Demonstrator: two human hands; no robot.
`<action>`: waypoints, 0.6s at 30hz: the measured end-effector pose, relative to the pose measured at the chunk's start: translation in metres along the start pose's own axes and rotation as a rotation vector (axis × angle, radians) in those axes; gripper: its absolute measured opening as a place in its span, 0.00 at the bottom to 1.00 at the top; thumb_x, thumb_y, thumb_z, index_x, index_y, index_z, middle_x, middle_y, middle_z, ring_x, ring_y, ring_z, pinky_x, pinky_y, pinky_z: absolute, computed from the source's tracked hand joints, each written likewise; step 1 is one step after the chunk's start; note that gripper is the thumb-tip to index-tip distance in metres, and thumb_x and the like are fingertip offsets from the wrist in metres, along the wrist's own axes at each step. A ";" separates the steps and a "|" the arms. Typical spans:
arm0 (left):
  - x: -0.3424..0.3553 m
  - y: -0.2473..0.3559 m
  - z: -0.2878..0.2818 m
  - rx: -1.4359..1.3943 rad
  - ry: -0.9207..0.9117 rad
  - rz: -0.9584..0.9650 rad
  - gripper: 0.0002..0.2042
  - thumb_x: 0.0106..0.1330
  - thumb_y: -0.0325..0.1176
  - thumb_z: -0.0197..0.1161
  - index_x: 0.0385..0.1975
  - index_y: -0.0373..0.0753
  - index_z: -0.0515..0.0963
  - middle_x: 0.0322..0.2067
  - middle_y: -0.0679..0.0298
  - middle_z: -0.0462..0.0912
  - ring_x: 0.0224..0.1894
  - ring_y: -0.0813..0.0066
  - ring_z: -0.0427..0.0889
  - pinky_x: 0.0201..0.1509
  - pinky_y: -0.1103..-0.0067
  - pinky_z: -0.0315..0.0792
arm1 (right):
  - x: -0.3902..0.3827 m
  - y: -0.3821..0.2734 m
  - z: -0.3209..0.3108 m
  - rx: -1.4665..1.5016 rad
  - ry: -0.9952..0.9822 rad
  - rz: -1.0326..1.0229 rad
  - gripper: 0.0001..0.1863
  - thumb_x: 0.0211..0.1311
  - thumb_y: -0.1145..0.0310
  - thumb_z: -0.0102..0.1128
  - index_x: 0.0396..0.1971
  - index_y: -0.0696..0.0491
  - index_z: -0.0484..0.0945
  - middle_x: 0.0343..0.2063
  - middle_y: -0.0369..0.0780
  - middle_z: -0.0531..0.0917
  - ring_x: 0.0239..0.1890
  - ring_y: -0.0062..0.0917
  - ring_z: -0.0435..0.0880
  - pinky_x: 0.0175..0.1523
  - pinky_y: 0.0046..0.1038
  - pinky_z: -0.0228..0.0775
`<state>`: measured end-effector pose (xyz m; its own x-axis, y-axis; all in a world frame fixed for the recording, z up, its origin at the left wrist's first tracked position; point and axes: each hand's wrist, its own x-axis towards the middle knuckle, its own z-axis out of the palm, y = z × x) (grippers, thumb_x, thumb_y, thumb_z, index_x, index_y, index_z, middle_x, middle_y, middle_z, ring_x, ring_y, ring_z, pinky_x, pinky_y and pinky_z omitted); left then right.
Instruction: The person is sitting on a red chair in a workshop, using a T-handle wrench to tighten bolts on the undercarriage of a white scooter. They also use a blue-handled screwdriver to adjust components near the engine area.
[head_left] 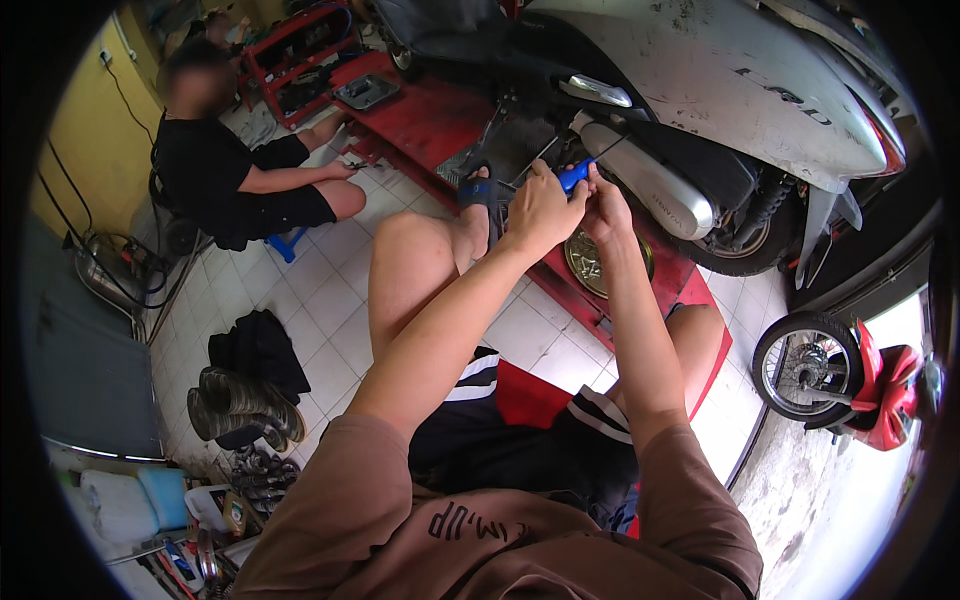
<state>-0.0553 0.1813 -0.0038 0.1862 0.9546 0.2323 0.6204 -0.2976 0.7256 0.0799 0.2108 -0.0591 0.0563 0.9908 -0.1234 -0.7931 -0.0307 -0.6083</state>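
Screwdriver (574,176), blue-handled, sits just above centre of the frame, its handle pinched between both hands and its dark shaft running up and right toward the silver scooter (720,90). Left hand (540,208) closed around the lower part of the handle, knuckles up, thumb side against the blue grip. Right hand (605,210) closed on the same handle from the right, touching the left hand; fingertips wrapped over the grip's end. Both forearms rise from the lower edge and meet at the tool. Chrome exhaust (650,180) lies just right of the hands. Red lift platform (430,115) carries the scooter; a round brass-coloured part (590,262) rests on it just below the hands. Sandalled foot (476,192) just left of the left hand. Another person (235,175) sits at upper left on the white tiled floor (320,300). Small red bike (850,385) at right edge.
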 end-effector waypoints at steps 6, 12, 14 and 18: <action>-0.001 0.003 -0.005 0.060 -0.023 0.072 0.20 0.64 0.40 0.56 0.38 0.22 0.66 0.37 0.39 0.76 0.38 0.43 0.81 0.41 0.63 0.77 | 0.006 0.002 -0.013 0.061 -0.120 0.050 0.16 0.67 0.60 0.53 0.34 0.60 0.76 0.22 0.33 0.78 0.21 0.12 0.70 0.29 0.13 0.67; 0.030 -0.024 0.012 -0.320 -0.175 -0.321 0.24 0.71 0.44 0.39 0.35 0.28 0.78 0.30 0.41 0.81 0.35 0.47 0.82 0.40 0.64 0.76 | -0.006 0.009 0.008 0.223 -0.277 0.078 0.13 0.69 0.65 0.48 0.45 0.60 0.72 0.39 0.38 0.79 0.19 0.13 0.65 0.28 0.14 0.63; 0.033 -0.027 0.001 -0.989 -0.497 -0.576 0.24 0.73 0.50 0.35 0.28 0.37 0.71 0.17 0.68 0.70 0.13 0.83 0.64 0.11 0.84 0.55 | -0.010 0.003 0.007 0.181 -0.239 0.041 0.13 0.69 0.65 0.50 0.44 0.59 0.72 0.36 0.37 0.80 0.19 0.12 0.63 0.29 0.15 0.62; 0.023 -0.019 0.005 -0.030 0.072 0.097 0.22 0.65 0.48 0.53 0.37 0.29 0.70 0.26 0.45 0.81 0.28 0.51 0.82 0.30 0.67 0.75 | -0.003 -0.003 0.011 0.076 -0.112 -0.005 0.13 0.67 0.63 0.54 0.39 0.59 0.74 0.26 0.35 0.78 0.20 0.13 0.64 0.31 0.16 0.64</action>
<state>-0.0588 0.2085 -0.0158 0.1888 0.9185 0.3476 0.5790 -0.3900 0.7160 0.0750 0.2098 -0.0483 -0.0046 0.9995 -0.0301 -0.8371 -0.0203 -0.5467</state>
